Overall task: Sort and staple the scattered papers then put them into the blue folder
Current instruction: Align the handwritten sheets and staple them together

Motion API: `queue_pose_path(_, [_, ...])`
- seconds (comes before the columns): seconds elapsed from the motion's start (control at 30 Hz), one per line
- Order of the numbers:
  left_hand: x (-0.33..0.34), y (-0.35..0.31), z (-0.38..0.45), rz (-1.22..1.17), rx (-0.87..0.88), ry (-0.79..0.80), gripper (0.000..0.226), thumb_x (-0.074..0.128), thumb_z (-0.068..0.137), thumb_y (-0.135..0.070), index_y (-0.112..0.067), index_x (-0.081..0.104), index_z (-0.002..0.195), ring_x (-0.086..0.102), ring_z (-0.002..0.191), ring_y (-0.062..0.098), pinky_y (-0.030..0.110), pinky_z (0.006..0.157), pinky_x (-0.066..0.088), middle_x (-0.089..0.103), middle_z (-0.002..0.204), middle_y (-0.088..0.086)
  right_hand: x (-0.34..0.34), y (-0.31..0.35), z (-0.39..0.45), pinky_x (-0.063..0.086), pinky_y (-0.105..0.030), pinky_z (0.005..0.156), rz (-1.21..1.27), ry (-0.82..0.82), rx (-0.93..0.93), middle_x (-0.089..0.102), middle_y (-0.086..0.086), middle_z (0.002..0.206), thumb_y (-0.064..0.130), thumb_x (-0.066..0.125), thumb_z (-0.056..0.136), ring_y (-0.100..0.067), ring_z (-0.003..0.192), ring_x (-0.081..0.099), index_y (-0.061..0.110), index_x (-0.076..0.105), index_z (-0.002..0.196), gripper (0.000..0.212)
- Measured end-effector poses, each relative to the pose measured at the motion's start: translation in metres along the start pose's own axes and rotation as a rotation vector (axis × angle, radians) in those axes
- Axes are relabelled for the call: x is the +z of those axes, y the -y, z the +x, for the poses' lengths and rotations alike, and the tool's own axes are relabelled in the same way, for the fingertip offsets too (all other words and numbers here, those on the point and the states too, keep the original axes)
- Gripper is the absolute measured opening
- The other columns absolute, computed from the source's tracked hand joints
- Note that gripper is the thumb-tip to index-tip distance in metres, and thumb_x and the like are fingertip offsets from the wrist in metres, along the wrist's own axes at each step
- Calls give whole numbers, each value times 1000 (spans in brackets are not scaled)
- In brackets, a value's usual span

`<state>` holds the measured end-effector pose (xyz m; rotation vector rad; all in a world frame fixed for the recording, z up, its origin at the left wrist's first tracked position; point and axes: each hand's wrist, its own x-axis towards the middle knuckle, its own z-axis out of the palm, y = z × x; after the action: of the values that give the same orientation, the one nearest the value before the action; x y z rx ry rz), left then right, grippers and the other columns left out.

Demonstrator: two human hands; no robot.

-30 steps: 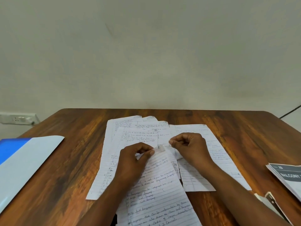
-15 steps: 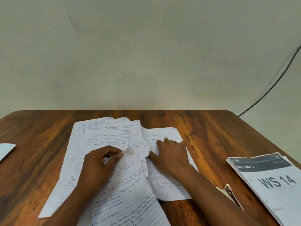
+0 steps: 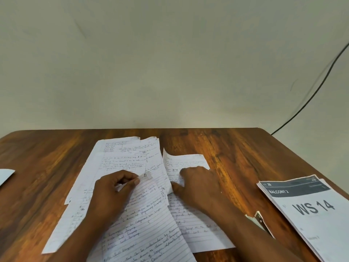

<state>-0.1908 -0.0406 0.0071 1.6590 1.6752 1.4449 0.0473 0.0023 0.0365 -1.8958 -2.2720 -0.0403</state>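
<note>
Sorting handwritten pages on a wooden worktop (image 3: pixel 236 148)

The left hand (image 3: pixel 111 195) pinches the top corner of a lined sheet (image 3: pixel 147 224) between thumb and fingers, while the right hand (image 3: pixel 198 186) grips the curled edge of another page (image 3: pixel 186 161) — both lie among the scattered papers (image 3: pixel 120 157) mid-worktop. A printed "WS 14" booklet (image 3: pixel 311 210) sits well apart, right.

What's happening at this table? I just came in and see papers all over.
A person is sorting handwritten sheets on a wooden table. The left hand pinches the top corner of the page numbered 1, while the right hand grips the folded edge of another sheet. More sheets lie overlapped beneath. A printed WS 14 booklet sits to the right.
</note>
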Motion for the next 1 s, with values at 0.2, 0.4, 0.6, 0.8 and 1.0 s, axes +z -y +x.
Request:
queue_pose_path(0.2, [0, 1, 1, 6, -9, 11, 8, 80, 90, -24, -31, 80, 88, 68, 89, -5, 29, 85, 52, 75, 86, -27, -15, -47, 57, 52, -31, 75, 236, -145, 408, 69, 2, 95, 56, 79, 83, -22, 89, 66, 22, 65, 91, 38])
queue_pose_path(0.4, [0, 5, 4, -3, -15, 17, 6, 80, 90, -25, -31, 80, 88, 68, 90, -4, 29, 88, 52, 76, 87, -26, 7, -72, 89, 56, -39, 76, 409, -145, 610, 70, -3, 105, 62, 98, 45, -28, 97, 68, 19, 65, 105, 81])
queue_pose_path(0.6, [-1, 6, 3, 4, 3, 25, 6, 80, 90, -25, -31, 80, 90, 70, 89, -1, 30, 88, 52, 77, 87, -22, 4, -91, 74, 37, -25, 53, 511, -62, 635, 65, 4, 83, 72, 96, 31, -20, 74, 62, 19, 62, 84, 82])
queue_pose_path(0.8, [-1, 4, 1, 1, 29, 26, 9, 80, 90, -22, -32, 80, 89, 69, 90, -5, 31, 88, 53, 76, 87, -26, -2, -95, 70, 61, -45, 79, 602, -52, 612, 73, 1, 93, 45, 106, 35, -23, 90, 69, 17, 71, 91, 72])
queue_pose_path(1.0, [-2, 5, 2, 6, 25, 28, 9, 80, 90, -23, -32, 80, 87, 69, 89, -4, 34, 87, 54, 76, 86, -25, -2, -96, 66, 62, -46, 79, 799, -89, 637, 77, -1, 87, 27, 104, 51, -22, 82, 73, 16, 75, 80, 42])
